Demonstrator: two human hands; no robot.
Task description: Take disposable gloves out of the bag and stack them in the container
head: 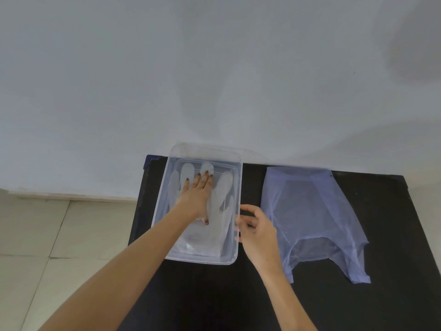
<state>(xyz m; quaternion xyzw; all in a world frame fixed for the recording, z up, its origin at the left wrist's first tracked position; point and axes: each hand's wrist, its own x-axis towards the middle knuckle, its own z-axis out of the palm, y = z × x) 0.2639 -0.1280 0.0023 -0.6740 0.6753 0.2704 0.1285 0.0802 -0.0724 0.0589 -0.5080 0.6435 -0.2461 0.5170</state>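
A: What's the biggest thing here?
B: A black table (310, 306) against a white wall (214, 68). On it, at about 3 o'clock from the container (235, 177), a thin bluish bag (310, 211) lies flat.
A: And the gloves?
B: The clear gloves (224, 187) lie inside the container.
A: The hands?
B: The left hand (198, 194) presses flat on them, fingers together. The right hand (256, 229), fingers curled, grips the container's 3 o'clock rim.
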